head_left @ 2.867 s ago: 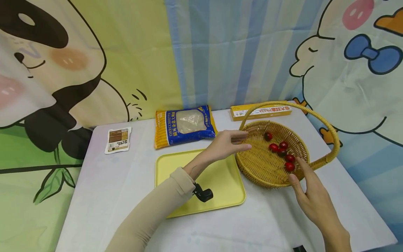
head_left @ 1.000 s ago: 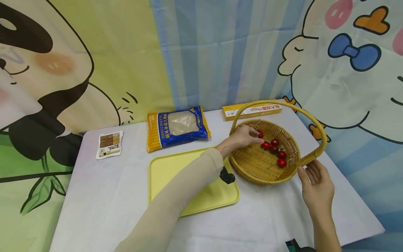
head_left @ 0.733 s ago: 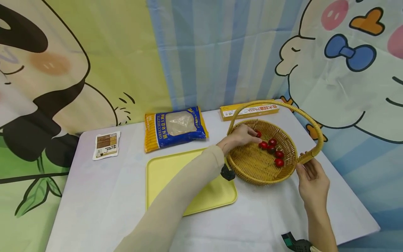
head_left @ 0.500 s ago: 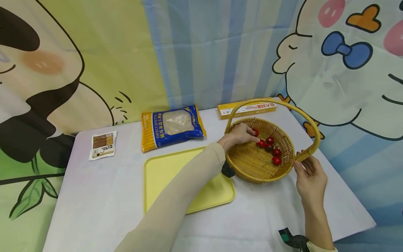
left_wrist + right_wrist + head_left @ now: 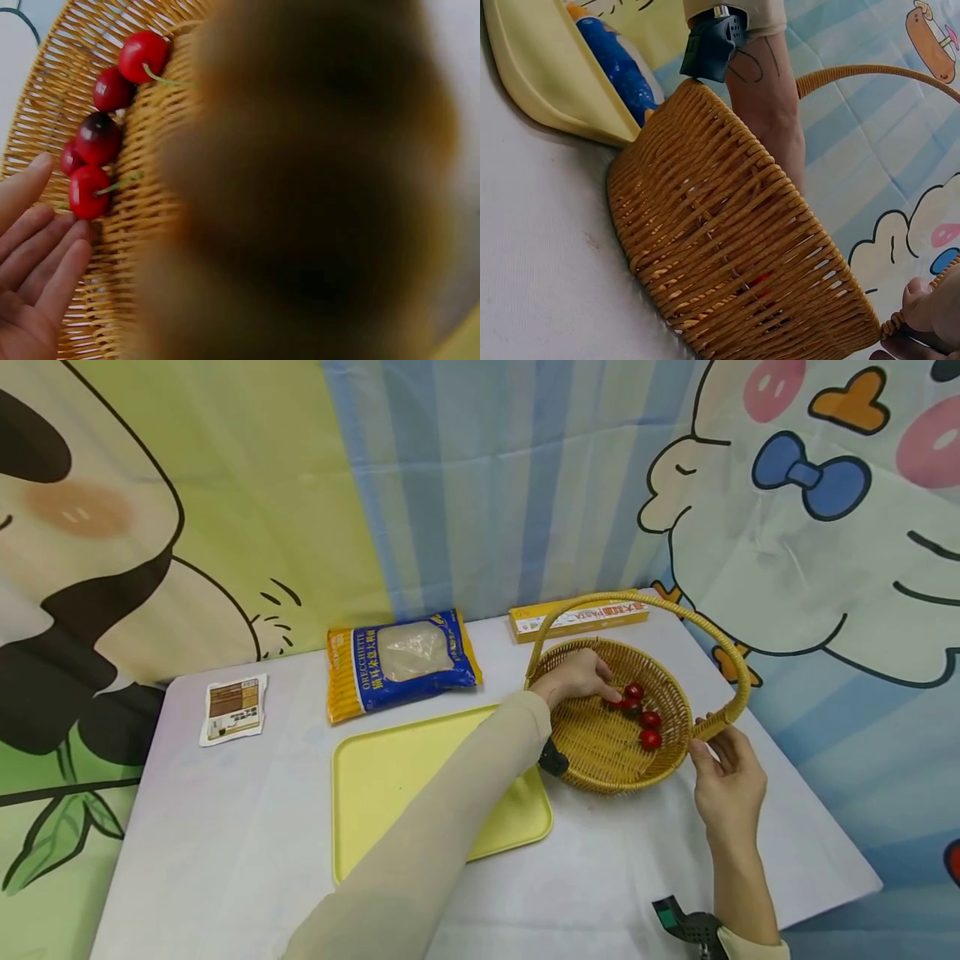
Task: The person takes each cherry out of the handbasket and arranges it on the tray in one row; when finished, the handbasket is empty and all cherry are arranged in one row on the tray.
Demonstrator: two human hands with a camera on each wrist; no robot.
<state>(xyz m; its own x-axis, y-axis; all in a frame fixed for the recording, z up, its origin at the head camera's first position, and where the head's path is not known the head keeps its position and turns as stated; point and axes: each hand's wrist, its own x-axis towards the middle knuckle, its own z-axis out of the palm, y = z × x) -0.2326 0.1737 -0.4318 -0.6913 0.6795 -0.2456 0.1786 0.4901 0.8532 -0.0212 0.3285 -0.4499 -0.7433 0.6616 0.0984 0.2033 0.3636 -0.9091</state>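
A round wicker basket (image 5: pixel 592 768) with a tall arched handle (image 5: pixel 731 706) stands on the table, with several red and dark cherries (image 5: pixel 650 739) inside. My left hand (image 5: pixel 581 677) reaches into it from the left. In the left wrist view, that hand's fingers (image 5: pixel 45 255) are extended, their tips close against a red cherry with a green stem (image 5: pixel 88 191). Whether another cherry lies under the hand is hidden. My right hand (image 5: pixel 729 785) grips the basket at the right foot of the handle, thumb in front and fingers behind. A blurred brownish shape fills much of the left wrist view.
Left of the basket lies a yellow tray (image 5: pixel 375 785), partly under my left sleeve. Behind it are a blue-and-orange orecchiette bag (image 5: pixel 405 664) and a yellow pasta box (image 5: pixel 577 617). A small white-and-brown packet (image 5: pixel 234 710) lies far left. A printed curtain (image 5: pixel 480 485) borders the table's back.
My left hand came over the rim, into the basket, and edged toward the cherries; one that showed beside its fingers is no longer visible there. My right hand took hold of the handle's foot.
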